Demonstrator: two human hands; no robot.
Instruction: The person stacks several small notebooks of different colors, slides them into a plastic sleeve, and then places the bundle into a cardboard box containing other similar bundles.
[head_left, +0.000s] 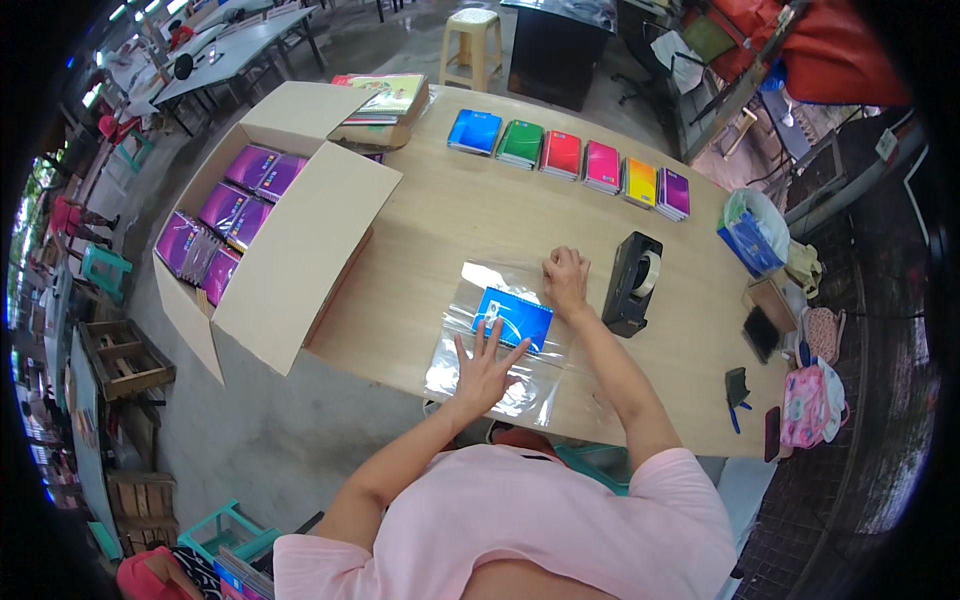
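Note:
A blue notebook (527,318) with a white figure on its cover lies on clear plastic film (455,365) on the table. My left hand (485,378) is open, its spread fingertips resting on the notebook's lower left part and on the film. Beyond the notebook's upper right corner, my right hand (567,278) is closed beside the edge of the film, fingers curled in. What it holds, if anything, is hidden. To the right of it stands a black tape dispenser (624,290) with a roll of tape.
Stacks of notebooks in several colours, from a blue stack (475,130) to a purple stack (674,192), line the far side. An open carton (300,260) of purple notebooks stands at left. At right are a tissue pack (752,243), blue-handled cutters (735,415) and a pink pouch (803,405).

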